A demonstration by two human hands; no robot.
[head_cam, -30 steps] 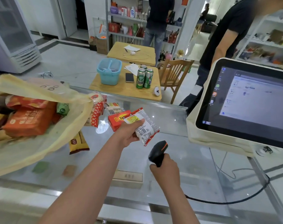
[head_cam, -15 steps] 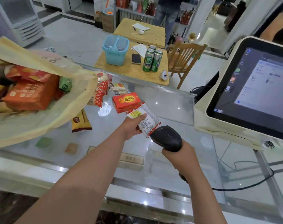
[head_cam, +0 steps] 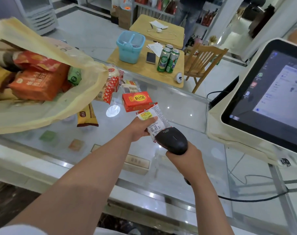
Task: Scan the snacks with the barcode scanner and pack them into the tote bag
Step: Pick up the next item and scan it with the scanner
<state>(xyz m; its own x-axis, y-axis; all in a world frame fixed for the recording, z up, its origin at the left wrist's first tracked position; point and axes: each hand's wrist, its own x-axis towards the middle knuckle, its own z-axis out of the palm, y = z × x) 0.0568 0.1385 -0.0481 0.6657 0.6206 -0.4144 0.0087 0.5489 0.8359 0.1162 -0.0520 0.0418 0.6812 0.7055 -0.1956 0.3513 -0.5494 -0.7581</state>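
Small white snack packet [head_cam: 155, 118]: pinched in the left hand [head_cam: 137, 129] above the glass counter [head_cam: 186, 106], barcode turned towards the reader. Barcode scanner [head_cam: 172, 141]: gripped by the right hand [head_cam: 185, 158], nose just beside the packet. Tote bag [head_cam: 47, 114]: far left, mouth open, part-filled, ready for it.

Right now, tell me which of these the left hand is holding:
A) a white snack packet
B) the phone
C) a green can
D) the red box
A: the left hand pinches the white snack packet, with its barcode turned toward the scanner that the right hand grips just beside it.
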